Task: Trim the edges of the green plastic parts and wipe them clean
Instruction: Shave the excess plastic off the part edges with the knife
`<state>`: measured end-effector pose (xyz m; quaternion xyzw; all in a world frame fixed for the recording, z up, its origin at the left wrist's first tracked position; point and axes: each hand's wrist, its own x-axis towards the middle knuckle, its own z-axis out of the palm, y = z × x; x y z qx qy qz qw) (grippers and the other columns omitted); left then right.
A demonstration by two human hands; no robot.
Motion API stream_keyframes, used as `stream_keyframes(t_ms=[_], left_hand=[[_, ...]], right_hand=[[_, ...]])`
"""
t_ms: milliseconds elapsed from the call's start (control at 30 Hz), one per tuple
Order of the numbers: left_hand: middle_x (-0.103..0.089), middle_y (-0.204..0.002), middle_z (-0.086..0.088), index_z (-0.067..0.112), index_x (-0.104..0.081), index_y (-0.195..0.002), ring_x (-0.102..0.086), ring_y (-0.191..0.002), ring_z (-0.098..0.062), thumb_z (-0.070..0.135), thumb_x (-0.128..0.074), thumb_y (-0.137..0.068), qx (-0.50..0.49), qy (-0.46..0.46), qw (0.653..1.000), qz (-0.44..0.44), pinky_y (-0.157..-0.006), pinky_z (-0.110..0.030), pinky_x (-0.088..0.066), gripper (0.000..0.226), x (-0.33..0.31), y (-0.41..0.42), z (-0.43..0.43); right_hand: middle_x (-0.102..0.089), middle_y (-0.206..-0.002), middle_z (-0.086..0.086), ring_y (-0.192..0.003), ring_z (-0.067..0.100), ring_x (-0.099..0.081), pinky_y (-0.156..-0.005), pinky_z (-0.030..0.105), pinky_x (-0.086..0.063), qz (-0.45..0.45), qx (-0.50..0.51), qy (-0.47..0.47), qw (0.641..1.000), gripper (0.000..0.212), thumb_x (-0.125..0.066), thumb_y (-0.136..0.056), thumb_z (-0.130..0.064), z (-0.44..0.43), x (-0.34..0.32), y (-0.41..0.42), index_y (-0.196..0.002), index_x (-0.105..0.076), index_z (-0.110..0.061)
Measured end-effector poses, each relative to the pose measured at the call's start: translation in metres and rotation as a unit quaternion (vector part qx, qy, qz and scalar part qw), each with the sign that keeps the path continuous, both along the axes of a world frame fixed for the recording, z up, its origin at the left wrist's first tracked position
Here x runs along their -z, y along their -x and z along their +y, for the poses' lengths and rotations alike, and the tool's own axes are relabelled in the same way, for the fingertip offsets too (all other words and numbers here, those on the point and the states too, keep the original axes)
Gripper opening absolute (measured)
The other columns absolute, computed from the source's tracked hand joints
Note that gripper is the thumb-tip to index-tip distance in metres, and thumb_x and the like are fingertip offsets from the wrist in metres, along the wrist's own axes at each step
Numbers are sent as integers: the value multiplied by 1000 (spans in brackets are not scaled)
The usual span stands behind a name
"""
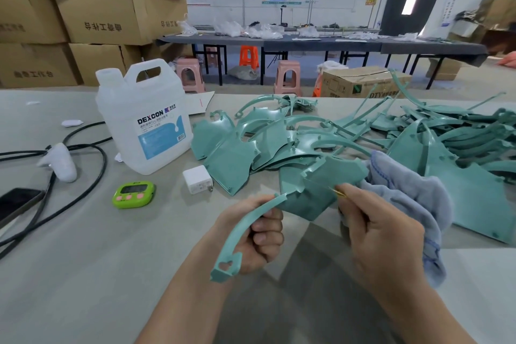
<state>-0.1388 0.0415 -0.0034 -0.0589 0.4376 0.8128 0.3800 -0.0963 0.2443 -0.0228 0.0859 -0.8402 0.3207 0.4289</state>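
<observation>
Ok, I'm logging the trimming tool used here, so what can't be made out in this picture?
Head view:
- Tool: only a thin yellowish tip shows; the right hand hides the rest.
- Cloth: how it is held is hidden behind that hand.
- Green part: any burrs on its edges are too small to see.
- Jug: small print too small to read.
- Phone: cut off by the left edge.

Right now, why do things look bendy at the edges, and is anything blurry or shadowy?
Head view: the wide lens bends the cardboard boxes and the far edge of the table; also head view, the far-right green parts smear, while the held green part in the left hand is sharp; also head view, a soft shadow lies under the right hand, which pinches a thin tool.
</observation>
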Motion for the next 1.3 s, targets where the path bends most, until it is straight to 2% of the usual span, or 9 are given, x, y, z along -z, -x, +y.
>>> stream_keyframes(t_ms=[100,200,367,500,667,800,933,1100,1300], left_hand=[[-26,-36,10,21,-42,-50,-26,-29,-6,27,-60,-73,-8,-18,1000,-5,-30,-18,-17,30,1,-1,-1],[-26,-36,10,21,-42,-50,-26,-29,-6,27,-54,-81,-16,-25,1000,-10,-28,-18,-20,34,3,1,-2],[-27,-36,7,20,-43,-50,-27,-30,-9,29,-54,-79,-8,-15,1000,5,-29,-19,-21,32,1,-1,-2],[-26,-37,5,21,-36,-49,-25,-33,-11,31,-51,-81,6,1,999,41,-33,-19,-21,36,-1,-2,1],[-26,-38,4,21,-32,-51,-26,-33,-11,32,-48,-86,-8,-24,998,56,-38,-21,-14,40,-1,-6,8],[-26,-40,4,21,-31,-51,-25,-34,-11,29,-38,-99,-32,-35,997,65,-39,-22,-17,50,1,-6,11],[-23,-44,2,20,-34,-55,-22,-37,-13,36,-35,-107,-59,-36,995,69,-38,-22,-24,54,3,-4,15],[-25,-48,2,17,-42,-54,-25,-38,-11,33,-40,-105,-126,-80,986,68,-37,-23,-28,53,2,-1,14],[-37,-50,1,14,-52,-58,-36,-38,-11,38,-47,-104,-182,-77,978,62,-36,-22,-37,52,-2,0,11]], right_hand=[[-68,-74,-12,-64,6,-59,-60,21,-45,-6,-10,-28,1000,12,-66,-98,-18,-3,2,-1,-100,-77,-16],[-77,-91,-8,-78,11,-70,-71,22,-50,-45,-33,-55,997,18,-73,-91,-10,-7,5,-3,-106,-80,-16],[-63,-63,-8,-62,7,-59,-56,12,-41,-57,-35,10,998,7,-69,-95,-18,-13,5,-6,-94,-73,-23],[-56,-60,-6,-56,12,-53,-54,21,-41,-107,-52,-11,993,9,-69,-95,-20,-20,10,-6,-86,-67,-24],[-60,-63,-6,-53,14,-55,-49,27,-44,-159,-134,-15,978,4,-63,-98,-32,-26,14,-12,-99,-66,-33],[-64,-64,-1,-55,15,-57,-54,29,-47,-195,-172,65,963,19,-66,-97,-23,-25,14,-11,-85,-67,-38],[-65,-59,0,-53,9,-57,-54,16,-42,-245,-194,136,940,21,-67,-94,-10,-25,11,-6,-77,-71,-22],[-65,-61,1,-54,8,-55,-56,21,-45,-322,-327,179,870,18,-70,-91,-17,-27,9,-13,-80,-79,-27],[-69,-65,7,-51,11,-57,-50,20,-43,-330,-370,269,826,14,-68,-95,-7,-37,9,-15,-84,-77,-5]])
